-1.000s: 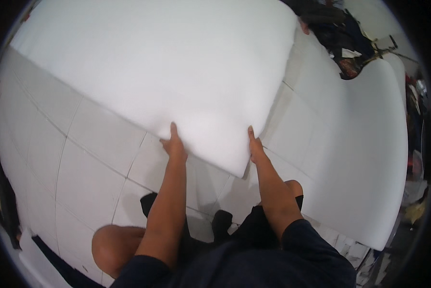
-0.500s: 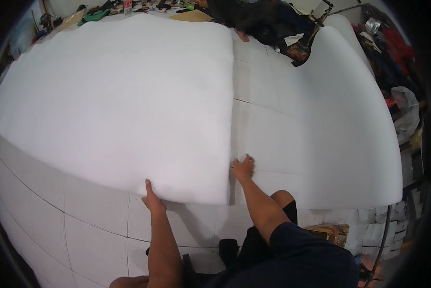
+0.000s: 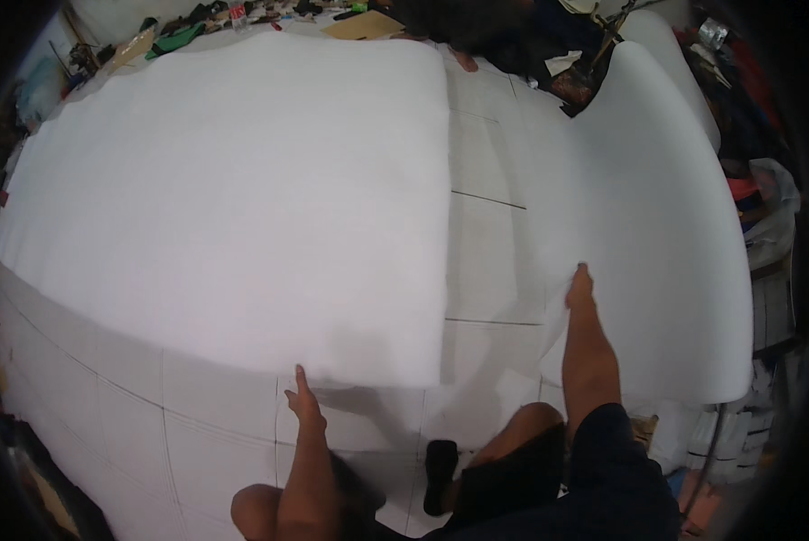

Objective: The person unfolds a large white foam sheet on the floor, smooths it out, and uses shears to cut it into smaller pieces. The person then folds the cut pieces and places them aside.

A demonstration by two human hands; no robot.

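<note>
A large white foam sheet (image 3: 224, 207) lies across the floor on the left. My left hand (image 3: 305, 404) is at its near edge, thumb laid over the edge and a finger apart from it. On the right, a second white foam sheet (image 3: 657, 234) rises in a broad curve. My right hand (image 3: 581, 288) is closed at the left edge of this second sheet, where the foam lifts and folds. A small dark spot shows at the right fingertips; I cannot make out what it is. Between the two sheets runs a strip of tiled floor (image 3: 486, 261).
Dark cloth and a bare foot (image 3: 464, 60) of another person are at the far side. A cardboard piece (image 3: 364, 25), a bottle (image 3: 238, 15) and a green cloth (image 3: 177, 40) lie along the back. Plastic bags (image 3: 770, 198) and stacked items line the right. My knees are close below.
My right hand has moved right, and the right sheet's edge has shifted with it, widening the gap between the sheets. The left hand's fingers have come partly out from under the left sheet.
</note>
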